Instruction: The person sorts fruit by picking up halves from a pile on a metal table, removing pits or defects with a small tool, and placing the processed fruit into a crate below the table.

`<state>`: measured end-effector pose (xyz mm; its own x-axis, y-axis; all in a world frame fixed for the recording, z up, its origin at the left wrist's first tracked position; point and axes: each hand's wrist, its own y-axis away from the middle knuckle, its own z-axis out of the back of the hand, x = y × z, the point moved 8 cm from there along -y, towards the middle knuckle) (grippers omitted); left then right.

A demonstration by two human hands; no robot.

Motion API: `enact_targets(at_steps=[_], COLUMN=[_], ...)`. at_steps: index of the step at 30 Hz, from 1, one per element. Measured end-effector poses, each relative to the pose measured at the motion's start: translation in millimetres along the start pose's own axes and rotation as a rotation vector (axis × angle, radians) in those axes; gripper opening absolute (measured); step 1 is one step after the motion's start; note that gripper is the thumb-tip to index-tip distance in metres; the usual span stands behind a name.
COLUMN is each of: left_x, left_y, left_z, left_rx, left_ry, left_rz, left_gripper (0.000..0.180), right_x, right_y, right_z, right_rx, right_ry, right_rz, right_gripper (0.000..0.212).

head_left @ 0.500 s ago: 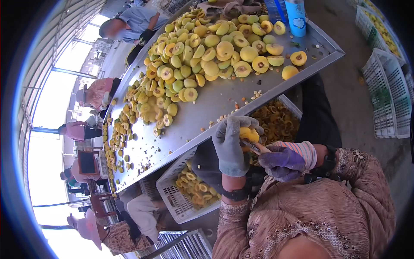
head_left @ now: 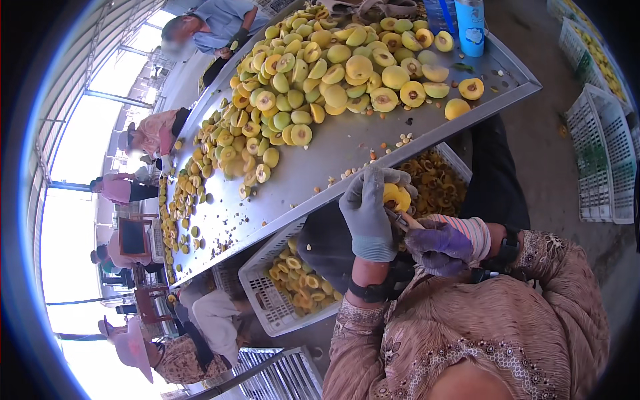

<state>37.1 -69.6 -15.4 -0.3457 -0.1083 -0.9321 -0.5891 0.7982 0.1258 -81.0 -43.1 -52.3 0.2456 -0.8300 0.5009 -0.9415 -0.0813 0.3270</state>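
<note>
A yellow fruit half [head_left: 396, 197] is gripped in the left hand [head_left: 369, 212], which is covered by a grey glove and curled tightly around it, thumb and fingers closed on the fruit. The right hand [head_left: 440, 245], in a purple glove with a striped cuff, is brought up against the fruit from the right, its fingers folded shut on a small tool [head_left: 400, 219] whose tip is set at the fruit; the tool's shape cannot be made out clearly. Both hands are held together just off the near edge of a long metal table [head_left: 320, 157].

Below and behind the hands, a white slotted crate [head_left: 263, 293] is seen under the table edge, partly filled with cut fruit pieces. On the table just above the hands, a scatter of small pits [head_left: 373, 160] is spread along the edge. Farther up, a large heap of yellow-green fruit [head_left: 320, 73] is piled across the table, many pieces halved with the stone hollow showing. A blue bottle [head_left: 471, 27] is stood at the far end. More white crates [head_left: 600, 153] are laid on the floor to the right. Other people [head_left: 153, 133] are seated along the opposite side of the table.
</note>
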Motion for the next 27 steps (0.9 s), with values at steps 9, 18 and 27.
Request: enact_targets(at_steps=[9, 18, 27], left_x=[38, 5, -99], left_y=[-6, 6, -6], left_z=[1, 119, 180], left_rx=[0.118, -0.405, -0.601], left_ry=[0.535, 0.349, -1.378], left_rz=[0.123, -0.056, -0.659], left_gripper=[0.036, 0.033, 0.038], right_x=[-16, -22, -41], right_y=[-12, -39, -31], right_z=[-3, 81, 142], right_rx=[0.344, -0.245, -0.358], right_ry=[-0.318, 0.696, 0.815], right_rz=[-0.066, 0.011, -0.122], right_gripper=[0.033, 0.039, 0.036])
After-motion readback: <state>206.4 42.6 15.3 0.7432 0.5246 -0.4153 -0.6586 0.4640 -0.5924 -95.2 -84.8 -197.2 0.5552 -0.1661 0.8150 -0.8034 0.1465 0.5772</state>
